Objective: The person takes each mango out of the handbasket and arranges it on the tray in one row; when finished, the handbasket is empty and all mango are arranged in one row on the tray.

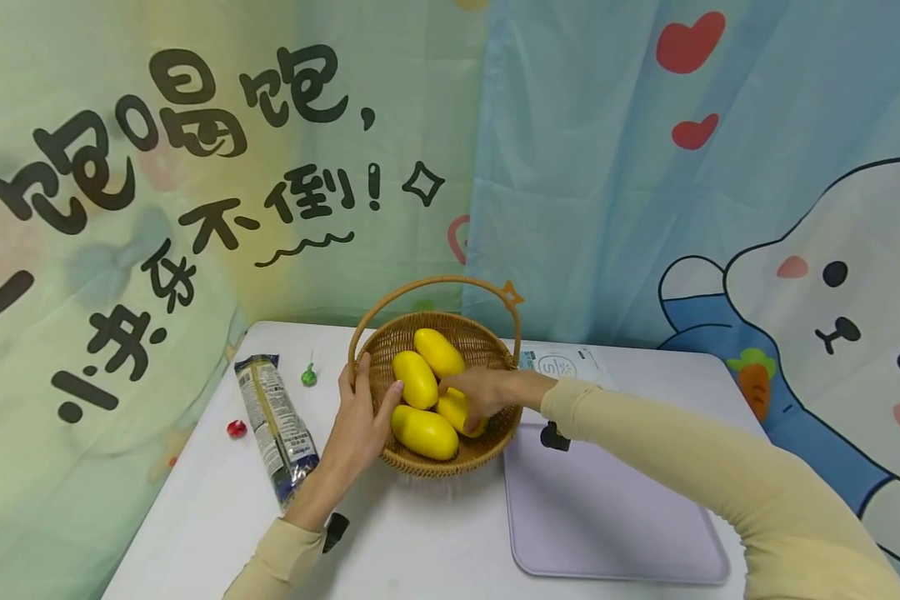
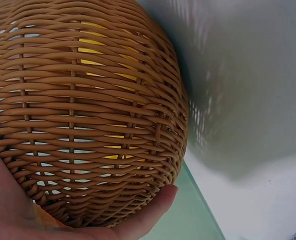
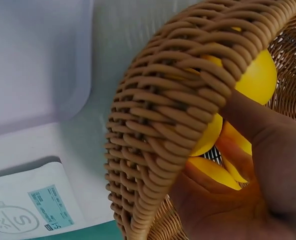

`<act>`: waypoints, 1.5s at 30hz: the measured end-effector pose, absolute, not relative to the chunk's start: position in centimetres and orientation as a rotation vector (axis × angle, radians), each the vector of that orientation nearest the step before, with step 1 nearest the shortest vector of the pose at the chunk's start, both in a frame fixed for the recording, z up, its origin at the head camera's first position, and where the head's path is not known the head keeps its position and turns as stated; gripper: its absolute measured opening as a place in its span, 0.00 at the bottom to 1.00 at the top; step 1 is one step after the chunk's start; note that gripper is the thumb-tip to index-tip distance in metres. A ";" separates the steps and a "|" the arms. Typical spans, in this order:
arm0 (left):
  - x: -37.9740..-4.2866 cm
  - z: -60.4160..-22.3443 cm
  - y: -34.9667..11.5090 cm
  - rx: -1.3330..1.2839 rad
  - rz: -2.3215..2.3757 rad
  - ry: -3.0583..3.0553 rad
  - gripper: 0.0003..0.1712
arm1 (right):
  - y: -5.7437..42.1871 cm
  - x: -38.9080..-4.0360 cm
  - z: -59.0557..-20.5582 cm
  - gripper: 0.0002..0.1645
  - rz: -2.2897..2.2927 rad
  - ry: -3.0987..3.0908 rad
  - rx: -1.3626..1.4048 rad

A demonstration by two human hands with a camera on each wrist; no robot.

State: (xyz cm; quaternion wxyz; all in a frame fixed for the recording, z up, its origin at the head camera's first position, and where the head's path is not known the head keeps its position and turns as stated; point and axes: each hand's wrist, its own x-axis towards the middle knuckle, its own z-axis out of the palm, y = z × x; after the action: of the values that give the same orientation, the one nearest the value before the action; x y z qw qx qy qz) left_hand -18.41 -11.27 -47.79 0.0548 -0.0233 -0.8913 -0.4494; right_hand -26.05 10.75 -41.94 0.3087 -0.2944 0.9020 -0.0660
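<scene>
A brown wicker basket [image 1: 397, 333] with an arched handle stands on the white table and holds several smooth yellow mangoes [image 1: 424, 432]. My left hand [image 1: 360, 417] grips the basket's left side, with the thumb at the rim. In the left wrist view that hand [image 2: 138, 215] curves around the woven wall [image 2: 83, 110], through which yellow shows. Inside the basket, at its right side, my right hand [image 1: 487, 390] has its fingers around one mango [image 1: 453, 407]. The right wrist view has the hand [image 3: 257, 185] behind the basket's rim, which partly hides the fingertips.
Left of the basket lie a long printed packet [image 1: 273, 421], a green-wrapped lollipop [image 1: 309, 377] and a small red-wrapped piece [image 1: 236, 429]. A pale purple tray [image 1: 607, 508] lies at the right. Behind it is a white-and-teal package [image 1: 562, 363]. Printed curtains [image 1: 570, 167] hang behind the table.
</scene>
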 end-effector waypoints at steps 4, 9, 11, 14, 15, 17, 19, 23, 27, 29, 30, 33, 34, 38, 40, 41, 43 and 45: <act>-18.4 -47.8 -11.3 -0.073 -1.373 -2.706 0.50 | 11.1 -25.9 -42.1 0.44 -0.197 2.385 -0.819; -18.3 -47.9 -11.3 -0.075 -1.370 -2.703 0.50 | 11.5 -26.0 -42.3 0.43 -0.193 2.368 -0.880; -18.3 -47.9 -11.4 -0.079 -1.367 -2.699 0.50 | 11.6 -26.1 -42.2 0.43 -0.182 2.358 -0.895; -18.4 -47.9 -11.4 -0.087 -1.369 -2.691 0.50 | 11.7 -26.2 -41.8 0.43 -0.161 2.342 -0.900; -18.4 -47.9 -11.4 -0.090 -1.371 -2.689 0.50 | 11.7 -26.2 -41.6 0.43 -0.152 2.338 -0.899; -18.4 -47.9 -11.4 -0.097 -1.376 -2.687 0.50 | 11.8 -26.2 -41.1 0.43 -0.148 2.333 -0.890; -18.5 -47.8 -11.4 -0.102 -1.380 -2.687 0.51 | 12.0 -26.2 -40.6 0.43 -0.151 2.333 -0.888; -18.5 -47.7 -11.5 -0.110 -1.384 -2.696 0.51 | 12.3 -26.3 -39.5 0.43 -0.174 2.337 -0.903; -18.4 -47.7 -11.5 -0.111 -1.386 -2.703 0.50 | 12.7 -26.3 -38.4 0.43 -0.200 2.335 -0.944; -18.3 -47.8 -11.5 -0.110 -1.387 -2.708 0.50 | 13.0 -26.3 -37.9 0.43 -0.221 2.335 -0.955; -18.3 -47.8 -11.5 -0.108 -1.387 -2.710 0.50 | 13.1 -26.2 -37.6 0.43 -0.232 2.334 -0.958; -18.3 -47.9 -11.5 -0.106 -1.384 -2.719 0.50 | 13.6 -25.9 -36.6 0.44 -0.270 2.342 -0.957; -18.3 -48.0 -11.5 -0.103 -1.386 -2.718 0.50 | 13.8 -25.7 -36.3 0.44 -0.282 2.348 -0.955; -18.2 -48.0 -11.6 -0.100 -1.394 -2.713 0.50 | 14.6 -24.7 -34.8 0.43 -0.342 2.376 -0.971; -18.2 -48.0 -11.6 -0.102 -1.395 -2.711 0.50 | 15.1 -23.9 -34.1 0.43 -0.372 2.397 -0.985; -18.2 -48.0 -11.5 -0.104 -1.392 -2.713 0.50 | 15.4 -23.5 -33.8 0.43 -0.387 2.410 -0.994; -18.2 -47.9 -11.5 -0.108 -1.384 -2.714 0.51 | 16.2 -22.7 -33.2 0.44 -0.422 2.439 -0.987; -18.3 -47.8 -11.4 -0.115 -1.379 -2.708 0.51 | 16.9 -21.8 -32.6 0.44 -0.471 2.465 -0.947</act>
State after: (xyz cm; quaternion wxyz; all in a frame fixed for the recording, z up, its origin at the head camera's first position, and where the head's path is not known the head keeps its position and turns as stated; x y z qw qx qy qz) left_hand -18.26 -11.44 -47.84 0.0502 -0.0379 -0.8893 -0.4530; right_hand -21.83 16.94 -32.63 0.2276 -0.3437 0.8949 -0.1711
